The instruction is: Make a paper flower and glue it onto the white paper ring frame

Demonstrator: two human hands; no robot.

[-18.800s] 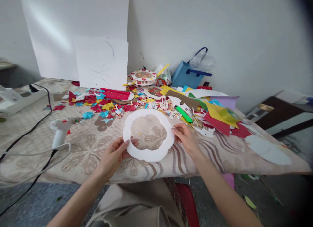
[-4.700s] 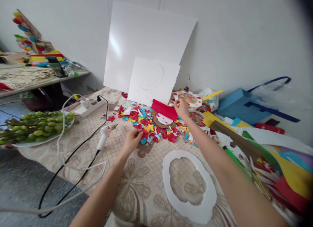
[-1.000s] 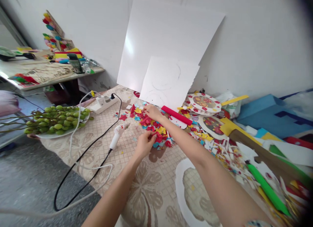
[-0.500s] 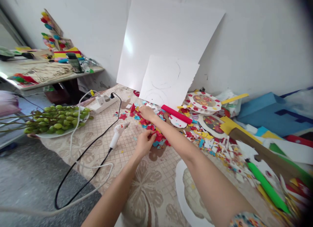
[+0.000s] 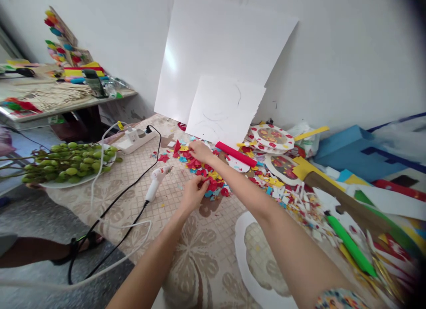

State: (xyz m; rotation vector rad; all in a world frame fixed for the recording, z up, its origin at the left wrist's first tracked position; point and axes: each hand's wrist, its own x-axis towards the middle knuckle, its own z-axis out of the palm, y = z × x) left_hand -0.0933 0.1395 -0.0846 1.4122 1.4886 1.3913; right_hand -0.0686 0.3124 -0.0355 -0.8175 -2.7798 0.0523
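Note:
A pile of small red, blue and yellow cut-out pieces (image 5: 213, 185) lies on the patterned tablecloth between my hands. My left hand (image 5: 193, 193) is at the near edge of the pile, thumb and fingers pinched on a red cut-out piece (image 5: 203, 183). Farther back, my right hand (image 5: 200, 152) reaches down into the pieces with its fingers drawn together; what they hold is hidden. Left of the hands lies a white glue gun (image 5: 155, 185). A white scalloped frame with a clear centre (image 5: 244, 256) sits partly under my right forearm.
A power strip (image 5: 137, 141) and a plate of green grapes (image 5: 71, 165) stand at left, with cords looping over the table edge. A red roll (image 5: 236, 154), decorated round frames (image 5: 271, 137), a green roll (image 5: 351, 244) and scraps lie right. Someone's sandalled foot (image 5: 84, 242) shows below.
The view has shifted slightly, moving the scene a little left. A person's leg and sandalled foot have come in at lower left. Both hands stay at the pile with small finger movements.

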